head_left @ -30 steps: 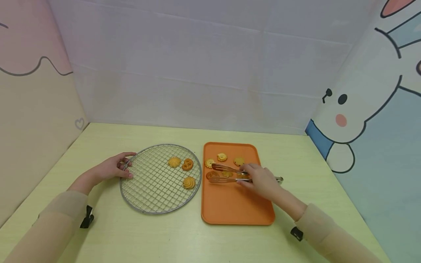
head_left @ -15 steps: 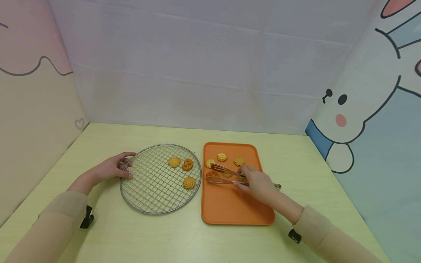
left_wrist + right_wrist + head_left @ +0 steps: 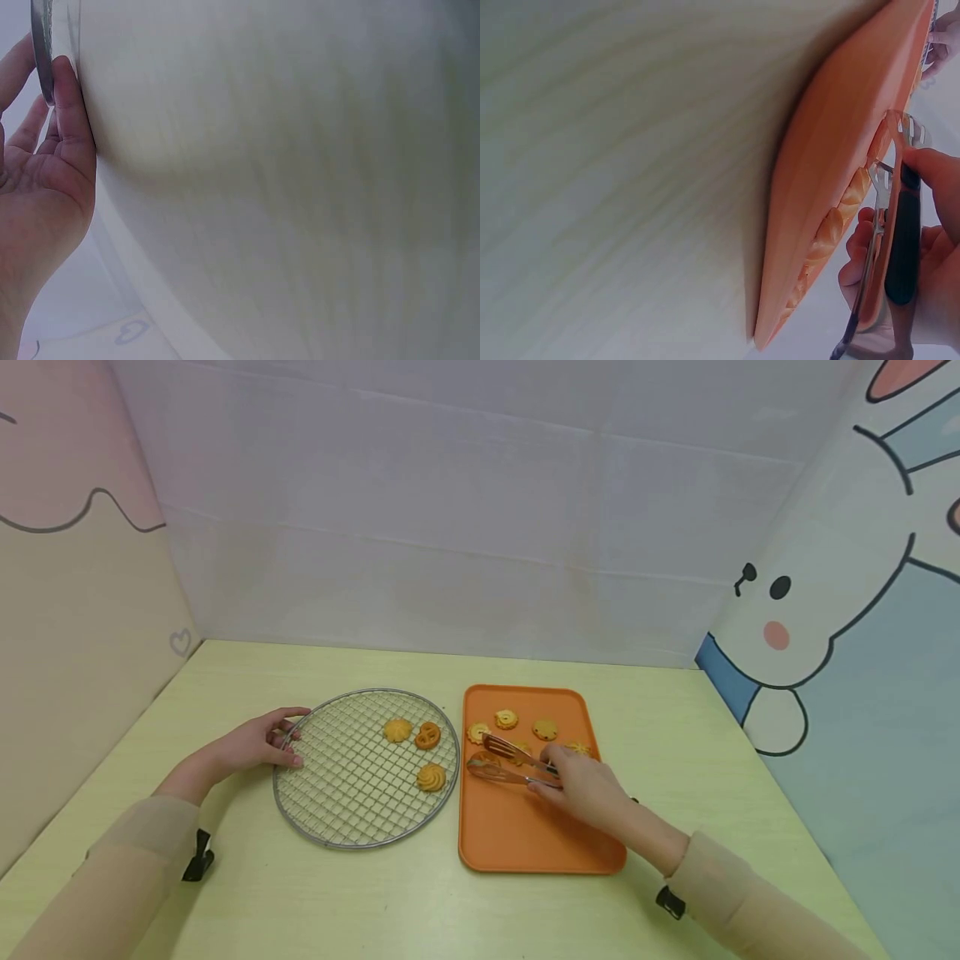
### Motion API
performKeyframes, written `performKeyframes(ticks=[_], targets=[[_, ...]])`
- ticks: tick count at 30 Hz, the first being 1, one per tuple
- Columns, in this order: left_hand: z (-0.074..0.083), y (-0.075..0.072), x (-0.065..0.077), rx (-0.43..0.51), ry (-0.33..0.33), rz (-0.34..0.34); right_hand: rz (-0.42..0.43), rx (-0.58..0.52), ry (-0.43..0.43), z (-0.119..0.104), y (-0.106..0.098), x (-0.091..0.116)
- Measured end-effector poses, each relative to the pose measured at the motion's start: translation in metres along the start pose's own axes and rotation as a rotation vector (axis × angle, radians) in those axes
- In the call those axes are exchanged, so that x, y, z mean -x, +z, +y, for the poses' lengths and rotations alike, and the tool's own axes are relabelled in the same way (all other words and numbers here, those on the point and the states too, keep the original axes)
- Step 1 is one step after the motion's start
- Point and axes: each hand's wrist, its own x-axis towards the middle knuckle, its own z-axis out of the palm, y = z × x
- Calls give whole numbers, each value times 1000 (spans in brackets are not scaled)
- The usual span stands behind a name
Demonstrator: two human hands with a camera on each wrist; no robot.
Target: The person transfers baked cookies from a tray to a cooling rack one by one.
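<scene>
My left hand holds the left rim of a round wire cooling rack; the left wrist view shows the rack's edge at the fingers. On the rack's right side lie a pretzel, a shell-like cookie and a swirled cookie. Over an orange tray, my right hand grips metal tongs with dark handle grips. The tong tips stand apart around another pretzel on the tray, which they partly hide. Whether they touch it, I cannot tell.
Further cookies lie in the tray's back half, among them a round one, a ring-like one and a flat one. The pale wooden table ends at a white backdrop, with printed panels at both sides.
My right hand and the tongs have shifted slightly left and toward me, bringing the tips around the tray's pretzel. The left hand and the rack have stayed still.
</scene>
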Motion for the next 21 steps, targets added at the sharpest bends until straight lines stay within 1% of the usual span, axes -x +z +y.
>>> performKeyframes(ticks=[8, 13, 21], targets=[[2, 1, 0, 1, -8, 3, 2, 7, -27, 3, 3, 1], [3, 1, 0, -2, -12, 2, -1, 19, -21, 6, 4, 0], [1, 1, -1, 10, -10, 0, 17, 35, -44, 9, 4, -1]])
